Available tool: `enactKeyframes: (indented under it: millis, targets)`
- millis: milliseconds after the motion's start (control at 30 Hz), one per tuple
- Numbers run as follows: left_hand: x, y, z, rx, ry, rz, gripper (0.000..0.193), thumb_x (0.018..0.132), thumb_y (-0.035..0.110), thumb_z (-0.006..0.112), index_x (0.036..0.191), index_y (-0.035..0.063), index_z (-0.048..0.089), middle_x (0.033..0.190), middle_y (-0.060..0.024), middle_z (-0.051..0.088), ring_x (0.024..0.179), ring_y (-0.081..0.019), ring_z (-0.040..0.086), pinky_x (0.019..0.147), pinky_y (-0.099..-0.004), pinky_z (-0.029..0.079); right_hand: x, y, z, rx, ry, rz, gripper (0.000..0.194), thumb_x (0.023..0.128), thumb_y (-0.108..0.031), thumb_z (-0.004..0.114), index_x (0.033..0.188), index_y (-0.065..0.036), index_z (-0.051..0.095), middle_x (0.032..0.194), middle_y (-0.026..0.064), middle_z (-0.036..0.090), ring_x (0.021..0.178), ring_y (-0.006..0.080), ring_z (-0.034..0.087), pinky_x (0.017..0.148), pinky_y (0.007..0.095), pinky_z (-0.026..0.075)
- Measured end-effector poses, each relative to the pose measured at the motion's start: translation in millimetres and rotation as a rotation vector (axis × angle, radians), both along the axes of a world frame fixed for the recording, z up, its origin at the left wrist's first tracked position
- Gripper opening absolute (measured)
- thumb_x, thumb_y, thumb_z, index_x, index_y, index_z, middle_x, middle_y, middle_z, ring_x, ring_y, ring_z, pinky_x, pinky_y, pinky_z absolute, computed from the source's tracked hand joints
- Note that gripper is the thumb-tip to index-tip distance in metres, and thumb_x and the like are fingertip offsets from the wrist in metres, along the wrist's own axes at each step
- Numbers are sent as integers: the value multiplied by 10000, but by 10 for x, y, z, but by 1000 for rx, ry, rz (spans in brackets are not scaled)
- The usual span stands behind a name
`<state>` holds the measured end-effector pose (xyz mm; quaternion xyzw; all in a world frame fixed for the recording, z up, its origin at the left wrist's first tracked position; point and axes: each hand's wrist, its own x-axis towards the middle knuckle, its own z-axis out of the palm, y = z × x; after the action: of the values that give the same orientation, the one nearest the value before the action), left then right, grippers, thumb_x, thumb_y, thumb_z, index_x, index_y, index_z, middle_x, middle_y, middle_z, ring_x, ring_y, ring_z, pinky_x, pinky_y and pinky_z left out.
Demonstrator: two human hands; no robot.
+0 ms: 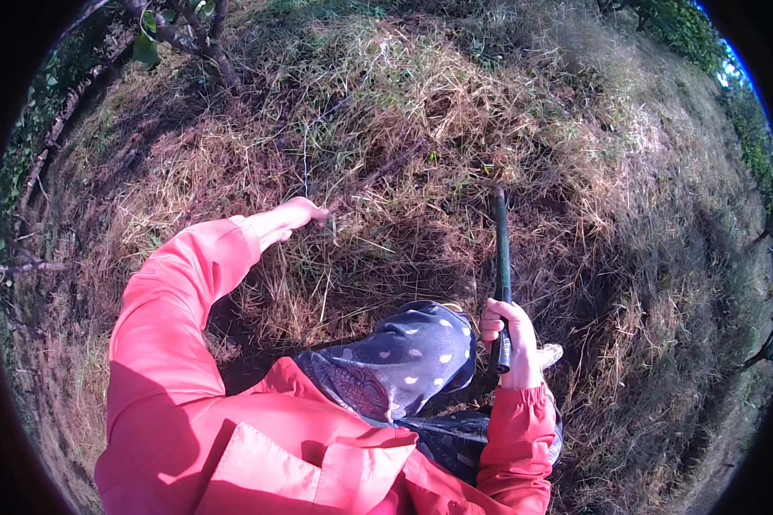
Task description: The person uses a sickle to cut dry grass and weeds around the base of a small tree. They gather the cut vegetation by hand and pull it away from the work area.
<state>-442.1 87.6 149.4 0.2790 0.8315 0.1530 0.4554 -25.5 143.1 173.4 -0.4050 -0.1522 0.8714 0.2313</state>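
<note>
My right hand (512, 322) is closed around the lower part of a hand tool's dark green and black handle (502, 251). The handle points away from me, and its far end meets dry grass (425, 109) that hides most of the head, so its kind is unclear. My left hand (296, 217) reaches forward, low over the grass. A brown stick (390, 168) runs up and right from near its fingertips; blur hides whether the fingers grip it. Just beyond that hand a thin pale string (305, 158) shows against the grass.
My bent knee in patterned dark trousers (419, 354) is between my arms, with a shoe (549, 355) beside my right wrist. A branching woody stem (216, 55) stands at upper left. Another branch (29, 266) juts in at the left edge. Green foliage (676, 32) borders the upper right.
</note>
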Motion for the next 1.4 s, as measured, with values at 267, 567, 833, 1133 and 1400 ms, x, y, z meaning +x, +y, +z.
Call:
enactKeyframes:
  millis: [267,567,833,1133,1400]
  targets:
    - [96,-1846,329,237,-120,116,149,815,154,647,733,38,600,891,-30,503,809,-114,486,763,-268,382,-389,101,225,-293,192,32,110,851,-43,499,751,-44,453,596,-11,460,468,57,454,410,183,419]
    - [185,-2725,528,422,157,-22,180,773,103,654,711,-15,533,918,-58,462,866,-167,459,781,-281,378,-1081,-213,532,-303,501,124,114,852,-29,495,753,-37,440,571,-9,443,465,79,451,417,199,421]
    - [26,-4167,109,389,896,-247,203,662,101,694,747,40,519,1005,-65,506,1003,-267,462,884,-407,312,-1041,-1199,776,-548,710,114,176,887,-61,468,718,-56,422,591,-25,402,490,60,419,445,206,397]
    - [-198,-5973,-84,-6,1286,214,199,705,217,680,845,98,604,1003,-11,510,1048,-222,444,933,-443,246,-906,-2110,1197,-323,448,375,57,869,-65,500,908,-25,490,618,-23,383,456,31,358,388,175,338]
    - [-221,-6904,-49,-426,1432,494,284,761,375,598,956,171,628,1104,19,498,1112,-182,411,966,-516,237,-958,-2368,1451,-138,310,601,185,814,-32,526,992,-5,480,597,-5,378,406,50,357,335,188,324]
